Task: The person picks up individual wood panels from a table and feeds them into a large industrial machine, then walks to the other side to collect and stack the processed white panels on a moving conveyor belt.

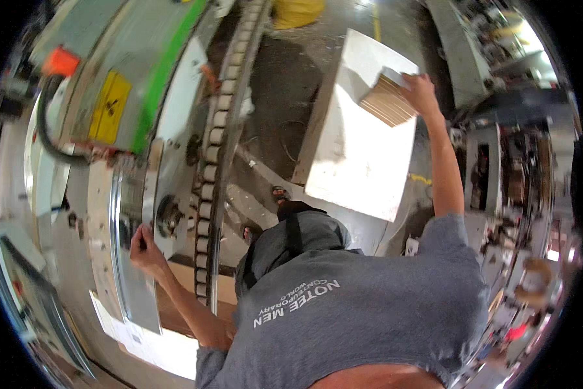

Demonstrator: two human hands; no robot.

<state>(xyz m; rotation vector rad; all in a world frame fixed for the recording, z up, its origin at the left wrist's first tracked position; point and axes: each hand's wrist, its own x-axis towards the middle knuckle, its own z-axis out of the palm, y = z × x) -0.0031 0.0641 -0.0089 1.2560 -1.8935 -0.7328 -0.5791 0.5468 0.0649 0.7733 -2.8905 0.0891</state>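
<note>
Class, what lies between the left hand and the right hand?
In the head view: a row of white rollers, a stretch of floor, the large white board and the brown-edged stack held by the right hand.

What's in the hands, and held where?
Right hand: the brown stack, by its right end. Left hand: nothing visible in it.

Factory floor or industrial workshop. Upper left: large machine [126,55], green edge strip [168,78], yellow warning label [110,107], dark hose [45,123]. Roller track [215,137] runs down from top, left of centre. Top: scuffed grey floor [343,19], yellow line [376,24] on it. Right side: more equipment [517,168], crowded, blurred, details unclear.
</note>
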